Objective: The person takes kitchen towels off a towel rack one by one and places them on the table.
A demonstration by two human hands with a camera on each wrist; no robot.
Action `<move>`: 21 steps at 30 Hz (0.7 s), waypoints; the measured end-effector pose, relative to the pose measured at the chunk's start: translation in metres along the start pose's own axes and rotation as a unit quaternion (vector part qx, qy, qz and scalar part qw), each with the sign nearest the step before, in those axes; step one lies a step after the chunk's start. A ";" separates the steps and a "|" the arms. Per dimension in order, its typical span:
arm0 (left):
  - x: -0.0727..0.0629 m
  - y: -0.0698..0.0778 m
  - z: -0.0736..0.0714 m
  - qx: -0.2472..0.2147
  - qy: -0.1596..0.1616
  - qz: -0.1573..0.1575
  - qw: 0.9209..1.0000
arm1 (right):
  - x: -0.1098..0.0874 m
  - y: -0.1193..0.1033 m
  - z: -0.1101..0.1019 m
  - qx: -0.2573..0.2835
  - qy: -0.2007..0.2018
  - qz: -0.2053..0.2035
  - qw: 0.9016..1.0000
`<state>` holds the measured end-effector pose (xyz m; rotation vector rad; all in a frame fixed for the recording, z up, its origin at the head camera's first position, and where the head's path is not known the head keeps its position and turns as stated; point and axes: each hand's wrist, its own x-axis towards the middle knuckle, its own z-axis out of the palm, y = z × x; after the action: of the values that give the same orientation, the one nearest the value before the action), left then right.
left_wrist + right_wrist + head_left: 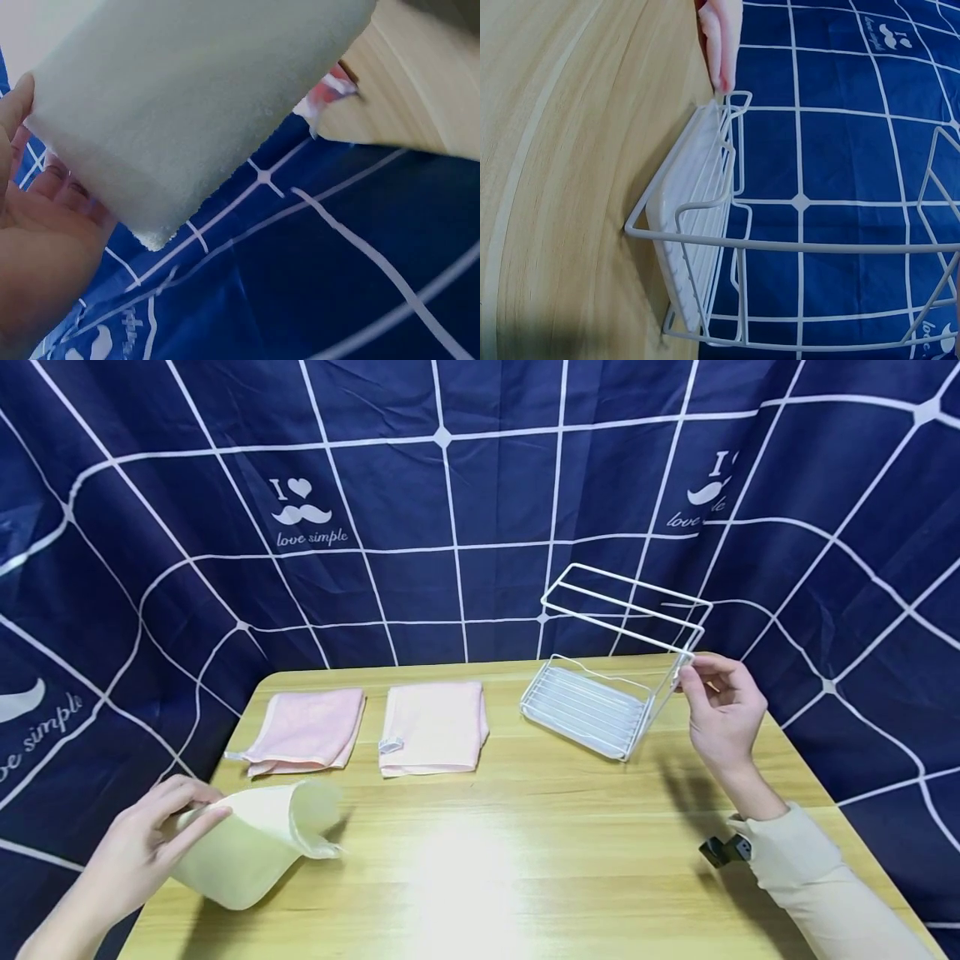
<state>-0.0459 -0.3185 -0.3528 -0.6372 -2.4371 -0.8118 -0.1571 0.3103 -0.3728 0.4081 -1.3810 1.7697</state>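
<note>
My left hand pinches one edge of a pale yellow-green cloth, held above the front left of the table with its far end curling over. In the left wrist view the cloth fills the upper part, thumb on one face and fingers behind. On the right, my right hand grips the upper corner of a white wire rack between thumb and fingers. The rack's lower shelf bears a white tray; in the right wrist view the tray looks close to the tabletop, contact uncertain.
Two folded pink cloths lie side by side at the back left: one cloth near the table's left edge, another cloth nearer the middle. The wooden table meets a dark blue checked curtain behind and at both sides.
</note>
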 end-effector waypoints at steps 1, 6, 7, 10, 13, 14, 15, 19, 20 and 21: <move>-0.003 0.001 -0.003 0.003 -0.001 -0.004 1.000 | 0.000 0.000 0.000 0.001 0.001 0.000 1.000; -0.017 0.005 -0.017 0.022 -0.011 -0.011 1.000 | 0.000 0.000 0.001 0.001 0.000 0.000 1.000; -0.019 0.006 -0.019 0.028 -0.015 -0.011 0.999 | 0.000 0.000 0.001 0.000 0.001 0.000 1.000; -0.024 0.007 -0.025 0.033 -0.020 -0.017 0.999 | 0.000 0.001 0.001 -0.004 0.001 0.000 1.000; -0.028 0.006 -0.027 0.027 -0.030 -0.024 0.999 | 0.000 0.001 0.001 -0.003 0.001 0.002 1.000; -0.029 0.005 -0.026 0.022 -0.034 -0.024 0.999 | 0.000 0.001 0.001 -0.003 0.000 0.002 1.000; -0.029 0.004 -0.025 0.019 -0.041 -0.023 0.999 | 0.000 0.001 0.001 -0.001 0.000 0.003 1.000; -0.029 0.001 -0.017 0.017 -0.072 -0.014 0.997 | 0.001 0.002 0.001 -0.002 0.002 0.004 1.000; -0.028 0.001 -0.014 0.020 -0.078 -0.013 0.997 | 0.001 0.002 0.001 -0.002 0.003 0.003 1.000; -0.026 0.000 -0.012 0.024 -0.081 -0.012 0.996 | 0.001 0.002 0.001 -0.003 0.003 0.003 1.000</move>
<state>-0.0222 -0.3337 -0.3594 -0.6809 -2.6075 -0.7345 -0.1594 0.3098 -0.3733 0.3953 -1.3833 1.7704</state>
